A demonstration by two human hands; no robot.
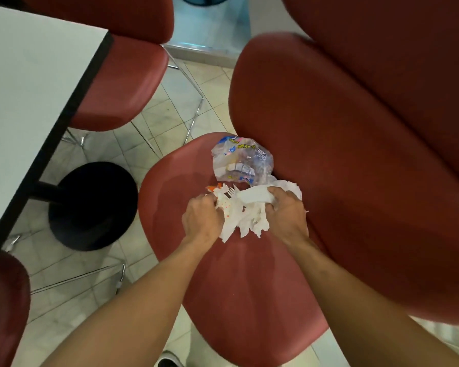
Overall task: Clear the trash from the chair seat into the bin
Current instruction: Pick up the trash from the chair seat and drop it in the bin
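On the red chair seat (239,287) lies a heap of trash. Crumpled white napkins (245,221), some with orange spots, sit between my two hands, with a white plastic fork (232,192) among them. My left hand (202,218) grips the left side of the napkin heap. My right hand (286,210) curls around the right side, over a folded white piece (255,196). Just beyond them a crumpled clear plastic wrapper (240,161) with coloured print lies on the seat, untouched. No bin is clearly in view.
The chair's red backrest (342,154) rises to the right. A white table (32,88) with a black edge and a black round base (93,205) stands on the left. More red chairs (122,83) surround it on the tiled floor. A blue object (202,0) shows at the top edge.
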